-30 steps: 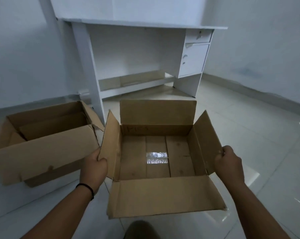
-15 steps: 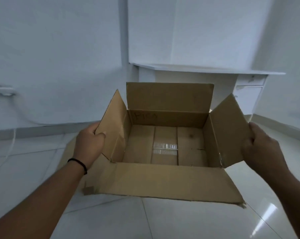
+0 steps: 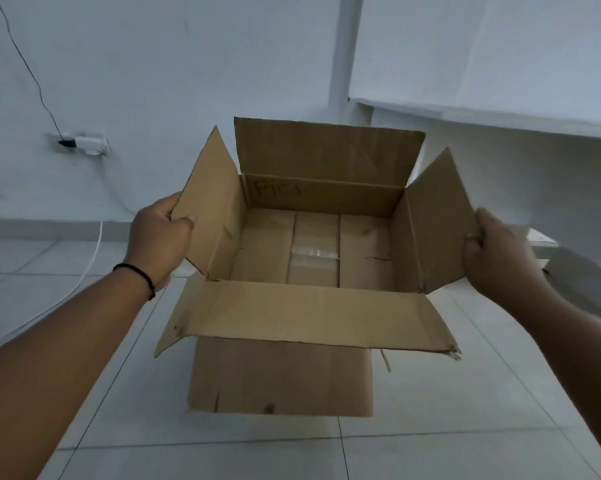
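Note:
An open brown cardboard box [image 3: 281, 375] hangs in the air in front of me, all its top flaps spread outward. Its inside holds nothing; clear tape runs across the bottom seam and handwriting marks the far inner wall. My left hand [image 3: 159, 242] grips the left side flap, thumb on the inner face. My right hand [image 3: 496, 254] grips the outer edge of the right side flap. The near flap droops toward me over the box front.
A white desk [image 3: 500, 116] stands at the right against the white wall. A wall socket with a white plug [image 3: 89, 143] sits at the left, a white cable [image 3: 84, 271] trailing onto the white tiled floor [image 3: 430, 427].
I have lifted the box off the floor and turned left with it. The second cardboard box has left the view, and the desk has shifted to the right edge.

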Motion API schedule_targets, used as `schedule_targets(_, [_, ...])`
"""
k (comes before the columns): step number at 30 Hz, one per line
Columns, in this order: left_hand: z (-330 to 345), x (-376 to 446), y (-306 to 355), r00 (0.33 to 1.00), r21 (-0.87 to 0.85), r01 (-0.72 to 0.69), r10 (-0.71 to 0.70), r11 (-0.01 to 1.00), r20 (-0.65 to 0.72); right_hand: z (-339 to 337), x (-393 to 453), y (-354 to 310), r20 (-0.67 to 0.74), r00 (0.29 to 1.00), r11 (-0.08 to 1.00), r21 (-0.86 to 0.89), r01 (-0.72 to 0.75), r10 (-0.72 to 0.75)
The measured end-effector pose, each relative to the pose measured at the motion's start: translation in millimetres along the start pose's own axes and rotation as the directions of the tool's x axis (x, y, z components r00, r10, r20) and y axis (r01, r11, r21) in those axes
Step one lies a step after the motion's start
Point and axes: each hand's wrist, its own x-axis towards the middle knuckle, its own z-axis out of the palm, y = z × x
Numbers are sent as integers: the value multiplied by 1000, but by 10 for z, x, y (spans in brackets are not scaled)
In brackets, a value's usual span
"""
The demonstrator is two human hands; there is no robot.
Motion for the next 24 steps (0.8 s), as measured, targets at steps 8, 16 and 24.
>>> schedule_targets(8, [495,747,-818,986,51,167,-167,985,5,1252,841,133,146,989,997,77,-29,18])
schedule_targets(16, [722,992,-977,957,214,268,-286,939,54,1702,1168,101,326,935,985,50,-166,141])
schedule_targets(24, [703,903,-1110,938,409,291,-343,865,56,1768,1136,130,341,916,965,72,-252,213])
